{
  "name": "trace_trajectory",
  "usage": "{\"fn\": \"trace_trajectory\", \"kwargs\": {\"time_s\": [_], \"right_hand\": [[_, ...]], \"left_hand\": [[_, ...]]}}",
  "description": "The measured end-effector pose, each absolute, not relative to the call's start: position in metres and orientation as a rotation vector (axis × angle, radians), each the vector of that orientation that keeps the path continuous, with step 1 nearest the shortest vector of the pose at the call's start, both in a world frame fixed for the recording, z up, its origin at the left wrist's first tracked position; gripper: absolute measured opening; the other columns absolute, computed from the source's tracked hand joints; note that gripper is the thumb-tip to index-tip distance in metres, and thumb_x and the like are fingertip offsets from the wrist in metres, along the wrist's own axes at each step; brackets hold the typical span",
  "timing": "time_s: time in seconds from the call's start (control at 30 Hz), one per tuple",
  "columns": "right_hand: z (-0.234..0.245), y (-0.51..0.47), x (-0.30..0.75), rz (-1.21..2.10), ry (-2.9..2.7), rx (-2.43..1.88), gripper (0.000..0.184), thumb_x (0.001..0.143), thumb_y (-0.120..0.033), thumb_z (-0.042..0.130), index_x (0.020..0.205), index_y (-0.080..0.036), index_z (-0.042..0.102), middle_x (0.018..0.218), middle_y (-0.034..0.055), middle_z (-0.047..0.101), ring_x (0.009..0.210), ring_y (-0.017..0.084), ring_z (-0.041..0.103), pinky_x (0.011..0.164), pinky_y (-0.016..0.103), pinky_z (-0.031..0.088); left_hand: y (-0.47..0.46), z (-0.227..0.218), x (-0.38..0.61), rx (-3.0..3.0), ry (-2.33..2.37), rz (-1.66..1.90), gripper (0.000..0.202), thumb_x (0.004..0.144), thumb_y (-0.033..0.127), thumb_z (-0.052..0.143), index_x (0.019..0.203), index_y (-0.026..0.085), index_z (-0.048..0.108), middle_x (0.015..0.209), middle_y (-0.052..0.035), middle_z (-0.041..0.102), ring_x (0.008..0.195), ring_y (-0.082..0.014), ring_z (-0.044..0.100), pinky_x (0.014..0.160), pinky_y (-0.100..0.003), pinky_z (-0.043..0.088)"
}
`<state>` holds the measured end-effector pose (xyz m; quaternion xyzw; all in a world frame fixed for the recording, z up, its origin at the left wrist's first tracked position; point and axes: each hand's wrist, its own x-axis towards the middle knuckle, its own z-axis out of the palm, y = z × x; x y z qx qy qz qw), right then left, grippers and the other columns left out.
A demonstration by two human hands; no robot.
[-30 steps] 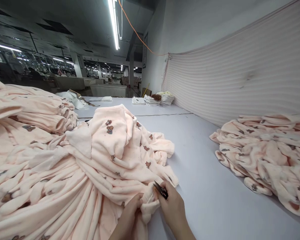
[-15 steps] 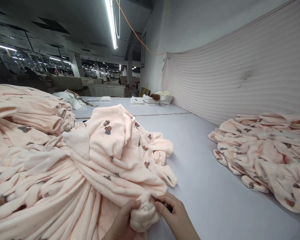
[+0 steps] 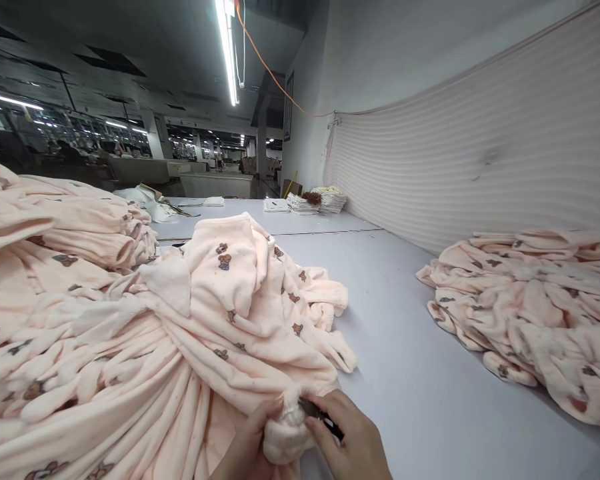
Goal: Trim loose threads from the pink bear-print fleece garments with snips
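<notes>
Pale pink fleece garments with brown bear prints lie heaped in front of me, and one garment (image 3: 260, 347) reaches toward my hands. My left hand (image 3: 250, 437) is closed on its gathered, bunched cuff (image 3: 286, 437). My right hand (image 3: 347, 430) is closed around small dark thread snips (image 3: 325, 419), whose tip touches or nearly touches the cuff's upper edge. The palm hides part of the snips, so whether the blades are apart cannot be seen.
A second heap of pink garments (image 3: 525, 320) lies on the right of the pale table (image 3: 395, 373). More folded garments (image 3: 80, 220) are piled at left. Stacks of white cloth (image 3: 330, 200) stand at the back. A striped cloth (image 3: 430, 173) hangs along the right wall.
The snips have turned, showing more of their dark body, with the right hand slightly lower around them. My left hand keeps hold of the cuff. The view has shifted slightly.
</notes>
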<state>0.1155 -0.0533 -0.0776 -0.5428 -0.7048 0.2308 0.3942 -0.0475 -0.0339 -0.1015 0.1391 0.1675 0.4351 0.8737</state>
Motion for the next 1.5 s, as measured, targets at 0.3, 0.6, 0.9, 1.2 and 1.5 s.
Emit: {"fn": "trace_trajectory", "kwargs": {"time_s": [0.3, 0.6, 0.9, 1.2, 1.5], "right_hand": [[-0.068, -0.06, 0.107, 0.456, -1.847, -1.42, 0.022, 0.083, -0.034, 0.056, 0.101, -0.035, 0.07, 0.087, -0.002, 0.071, 0.076, 0.016, 0.067, 0.064, 0.02, 0.05], [-0.083, -0.05, 0.102, 0.796, -1.677, -1.357, 0.023, 0.086, -0.038, 0.057, 0.097, -0.028, 0.074, 0.088, 0.0032, 0.071, 0.085, 0.018, 0.067, 0.075, 0.022, 0.05], [-0.088, -0.039, 0.09, 0.724, -1.434, -1.411, 0.033, 0.079, -0.042, 0.065, 0.106, -0.024, 0.066, 0.094, 0.004, 0.065, 0.089, 0.02, 0.063, 0.076, 0.024, 0.05], [-0.057, -0.056, 0.087, 0.665, -1.891, -1.537, 0.025, 0.085, -0.031, 0.058, 0.109, -0.025, 0.065, 0.099, 0.0049, 0.066, 0.09, 0.017, 0.065, 0.077, 0.02, 0.051], [-0.055, -0.077, 0.071, 0.633, -1.888, -1.489, 0.025, 0.086, -0.03, 0.055, 0.106, -0.024, 0.069, 0.09, 0.0048, 0.067, 0.078, 0.015, 0.067, 0.067, 0.018, 0.05]], "left_hand": [[-0.037, -0.089, -0.054, 0.443, 0.523, 0.842, 0.032, 0.07, 0.042, 0.059, 0.088, 0.015, 0.065, 0.078, -0.0106, 0.067, 0.085, -0.0271, 0.064, 0.078, -0.038, 0.05], [-0.028, -0.097, -0.061, 0.556, 0.568, 0.871, 0.037, 0.072, 0.046, 0.058, 0.086, 0.012, 0.066, 0.076, -0.0081, 0.066, 0.077, -0.024, 0.064, 0.072, -0.034, 0.049], [-0.015, -0.114, -0.104, 2.343, 1.266, 1.265, 0.018, 0.076, 0.011, 0.051, 0.09, 0.021, 0.057, 0.075, -0.0007, 0.061, 0.072, -0.0196, 0.055, 0.078, -0.036, 0.036], [-0.021, -0.11, -0.108, 2.401, 1.104, 1.656, 0.021, 0.074, 0.001, 0.044, 0.083, 0.02, 0.041, 0.071, 0.0006, 0.051, 0.067, -0.0157, 0.05, 0.076, -0.036, 0.036], [-0.03, -0.113, -0.112, 2.402, 1.015, 1.621, 0.022, 0.072, 0.002, 0.042, 0.084, 0.02, 0.043, 0.079, -0.0021, 0.051, 0.077, -0.0185, 0.051, 0.084, -0.042, 0.038]]}}
